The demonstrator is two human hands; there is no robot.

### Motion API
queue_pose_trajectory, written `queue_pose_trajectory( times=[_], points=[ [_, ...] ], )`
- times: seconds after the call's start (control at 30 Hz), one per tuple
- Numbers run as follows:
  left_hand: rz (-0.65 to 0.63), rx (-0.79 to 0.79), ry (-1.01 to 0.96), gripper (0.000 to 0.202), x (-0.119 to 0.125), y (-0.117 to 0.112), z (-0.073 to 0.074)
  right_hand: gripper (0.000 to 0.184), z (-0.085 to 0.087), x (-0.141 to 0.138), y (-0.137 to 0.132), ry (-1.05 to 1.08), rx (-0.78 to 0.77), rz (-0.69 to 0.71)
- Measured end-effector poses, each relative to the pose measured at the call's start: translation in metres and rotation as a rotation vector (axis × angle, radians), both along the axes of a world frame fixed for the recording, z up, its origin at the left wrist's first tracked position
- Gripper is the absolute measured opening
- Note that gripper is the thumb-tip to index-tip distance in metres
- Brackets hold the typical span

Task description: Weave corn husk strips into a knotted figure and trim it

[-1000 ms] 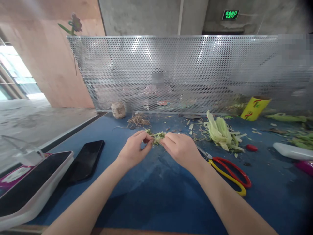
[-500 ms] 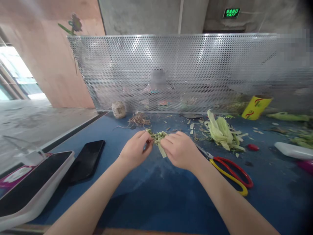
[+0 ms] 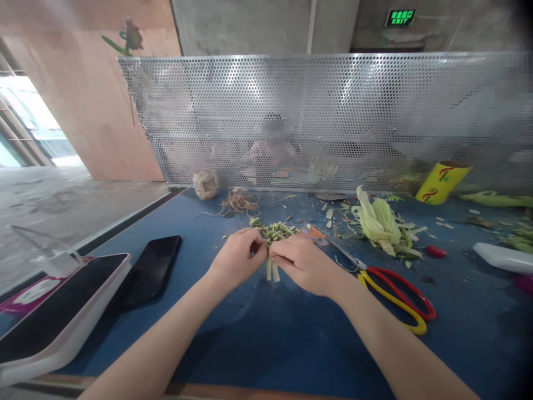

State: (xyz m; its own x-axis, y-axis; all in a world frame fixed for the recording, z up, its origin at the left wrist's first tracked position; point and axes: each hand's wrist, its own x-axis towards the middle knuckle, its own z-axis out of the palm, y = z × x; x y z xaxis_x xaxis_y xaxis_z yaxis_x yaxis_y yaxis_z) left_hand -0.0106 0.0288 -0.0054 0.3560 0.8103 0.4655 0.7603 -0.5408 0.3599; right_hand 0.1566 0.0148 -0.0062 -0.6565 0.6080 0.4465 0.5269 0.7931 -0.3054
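My left hand and my right hand meet over the middle of the blue table. Both are closed, with thumbs and fingers pinched on a braided strip of pale green corn husk. The knotted part of the braid lies just beyond my fingers, and two loose flat ends hang below them toward me. My fingertips partly hide where the strips cross. To the right of my right hand lie scissors with one red and one yellow handle, blades pointing toward the braid.
A bundle of corn husks sits at right, near a yellow cardboard roll. Tangled twine and a twine ball lie at the back left. A phone and a white-edged device occupy the left. A perforated metal screen stands behind.
My hands have drawn closer together and slightly toward me. More of the braid shows beyond my fingers, and two loose ends now hang down. The whole view has shifted slightly.
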Motion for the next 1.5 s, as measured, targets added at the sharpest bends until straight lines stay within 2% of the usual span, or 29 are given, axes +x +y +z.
queue_pose_trajectory(
  times=[0.2, 0.5, 1.0, 1.1, 1.17, 1.27, 1.5],
  points=[
    [0.024, -0.038, 0.003, 0.014, 0.002, 0.000, 0.000, 0.022, -0.003, -0.003, 0.000, 0.031, -0.071, 0.011],
    [0.016, -0.103, 0.014, 0.013, 0.002, 0.003, 0.000, 0.023, -0.007, -0.005, 0.003, -0.004, -0.038, -0.031],
    [0.009, -0.100, 0.027, 0.012, -0.002, 0.006, -0.003, 0.018, -0.011, -0.005, 0.004, 0.069, -0.137, -0.026],
    [0.022, -0.074, 0.026, 0.013, -0.005, 0.009, -0.005, 0.014, -0.016, -0.002, 0.013, 0.186, -0.164, -0.094],
    [0.004, -0.069, 0.030, 0.013, -0.005, 0.011, -0.005, 0.011, -0.020, 0.000, 0.021, 0.326, -0.215, -0.202],
    [-0.046, -0.068, 0.041, 0.012, -0.003, 0.011, -0.004, 0.010, -0.026, 0.003, 0.030, 0.384, -0.238, -0.291],
    [-0.048, -0.027, 0.024, 0.010, 0.000, 0.008, -0.003, 0.006, -0.031, 0.008, 0.037, 0.387, -0.255, -0.311]
  ],
)
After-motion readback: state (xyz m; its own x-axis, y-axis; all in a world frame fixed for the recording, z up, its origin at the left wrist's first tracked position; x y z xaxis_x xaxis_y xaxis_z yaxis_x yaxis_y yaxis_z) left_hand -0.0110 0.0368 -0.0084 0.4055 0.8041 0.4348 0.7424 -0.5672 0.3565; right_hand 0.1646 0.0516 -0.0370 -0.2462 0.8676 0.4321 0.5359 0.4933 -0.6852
